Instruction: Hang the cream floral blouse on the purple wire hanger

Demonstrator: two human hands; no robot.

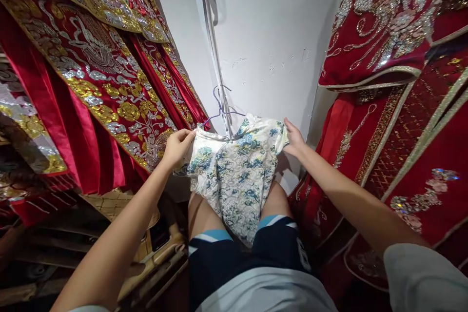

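Note:
A white short-sleeved top with a blue, green and yellow floral pattern (241, 170) hangs in front of my legs, on a purple hanger (221, 107) whose hook and shoulders show above the collar. My left hand (179, 147) is closed on the top's shoulder at the left, thumb and fingers pinching the cloth. At the other side, my right hand (294, 138) grips the sleeve, with part of its fingers hidden behind the fabric. Between my hands the top is spread wide, and its lower end hangs down between my thighs.
Red robes with gold and silver embroidery (109, 73) hang close on the left. More red beaded garments (387, 48) hang on the right. A white wall (270, 34) with a thin vertical pole stands ahead. Bamboo furniture (161, 253) is low on the left.

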